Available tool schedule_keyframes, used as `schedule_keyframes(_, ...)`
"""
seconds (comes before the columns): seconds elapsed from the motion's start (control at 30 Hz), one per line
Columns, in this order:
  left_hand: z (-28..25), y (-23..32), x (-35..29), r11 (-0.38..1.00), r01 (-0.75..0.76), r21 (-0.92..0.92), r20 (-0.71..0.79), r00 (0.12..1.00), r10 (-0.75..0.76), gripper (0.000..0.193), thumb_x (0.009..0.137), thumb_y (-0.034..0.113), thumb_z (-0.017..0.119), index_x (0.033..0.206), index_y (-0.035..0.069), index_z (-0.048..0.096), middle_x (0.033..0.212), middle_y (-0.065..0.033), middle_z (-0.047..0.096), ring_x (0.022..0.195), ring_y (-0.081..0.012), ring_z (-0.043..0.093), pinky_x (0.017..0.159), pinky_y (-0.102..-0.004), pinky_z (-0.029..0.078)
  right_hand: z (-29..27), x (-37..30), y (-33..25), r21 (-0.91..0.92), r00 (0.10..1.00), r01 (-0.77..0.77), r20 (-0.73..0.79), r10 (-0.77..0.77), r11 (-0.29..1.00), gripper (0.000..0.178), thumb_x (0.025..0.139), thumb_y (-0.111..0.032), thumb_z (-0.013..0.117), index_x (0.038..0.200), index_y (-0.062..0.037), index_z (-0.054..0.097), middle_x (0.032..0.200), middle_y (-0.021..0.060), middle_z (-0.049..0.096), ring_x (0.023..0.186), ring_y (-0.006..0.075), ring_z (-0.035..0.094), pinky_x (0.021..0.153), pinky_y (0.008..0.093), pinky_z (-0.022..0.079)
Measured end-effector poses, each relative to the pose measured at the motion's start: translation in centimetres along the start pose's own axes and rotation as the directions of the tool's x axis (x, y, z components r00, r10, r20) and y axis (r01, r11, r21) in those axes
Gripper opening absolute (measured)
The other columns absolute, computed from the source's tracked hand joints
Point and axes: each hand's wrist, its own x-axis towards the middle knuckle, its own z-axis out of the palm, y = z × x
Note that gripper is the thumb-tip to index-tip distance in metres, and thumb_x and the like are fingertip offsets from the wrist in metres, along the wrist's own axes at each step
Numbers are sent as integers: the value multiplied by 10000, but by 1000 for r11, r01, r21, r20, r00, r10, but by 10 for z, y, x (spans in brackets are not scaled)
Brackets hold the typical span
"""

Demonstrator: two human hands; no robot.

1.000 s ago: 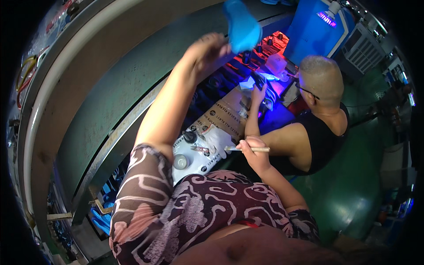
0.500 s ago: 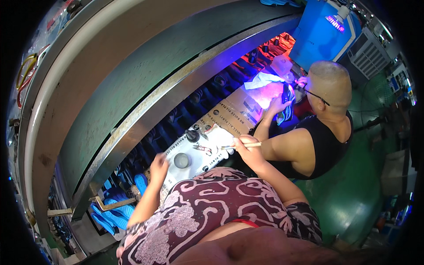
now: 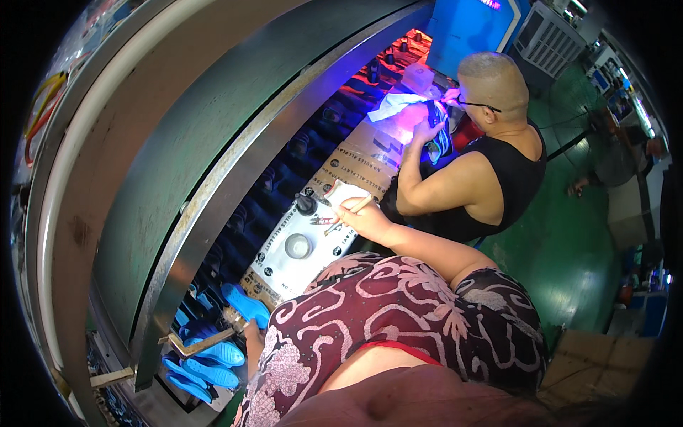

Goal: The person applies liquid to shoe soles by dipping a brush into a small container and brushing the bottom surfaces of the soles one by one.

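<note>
My right hand [image 3: 356, 217] is closed round a brush [image 3: 361, 205] with a pale wooden handle, its tip low over the white-topped work surface [image 3: 281, 274]. Close by lie a small red-handled cutting tool [image 3: 321, 221] and a dark bottle or cone-shaped container [image 3: 306, 205]. A round grey cup [image 3: 298, 246] stands left of the brush. At the lower left, my left hand [image 3: 252, 329] is at the near end of a blue shoe sole [image 3: 243, 302] and appears to grip it; most of its fingers are hidden.
More blue soles [image 3: 213, 352] lie by a metal bracket [image 3: 188, 347] at lower left. A long machine housing [image 3: 235, 99] runs along the left, over a row of dark shoe parts. A co-worker [image 3: 491, 149] sits at the right, handling a blue shoe under purple light.
My left hand has dropped from beside the cup to the blue sole, which now lies at a different angle. My right hand has moved left with the brush. The whole view has shifted.
</note>
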Motion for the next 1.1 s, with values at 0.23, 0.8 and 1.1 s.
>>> schedule_keyframes(0.23,-44,18,-69,645,474,-599,729,656,195,193,836,282,583,765,118,509,581,13,421,459,-101,384,409,-227,316,0,-1,8,102,997,-80,-6,81,992,266,918,-203,533,769,-20,655,670,20,593,608,86,516,569,230,420)
schedule_keyframes(0.8,76,150,-307,393,-808,-439,-181,508,842,531,813,2,565,1279,22,312,1135,-113,501,1012,-179,528,918,-333,421,42,25,-68,69,911,307,266,-314,949,289,902,-169,529,697,0,643,650,62,604,573,134,508,634,280,420)
schedule_keyframes(1.1,103,170,-314,224,-904,-364,-155,296,943,640,761,-46,585,1329,36,300,1098,-116,548,974,-174,581,863,-317,461,63,28,-74,-87,666,719,370,-647,690,198,818,-141,594,644,-52,623,597,62,563,588,229,515,714,338,391)
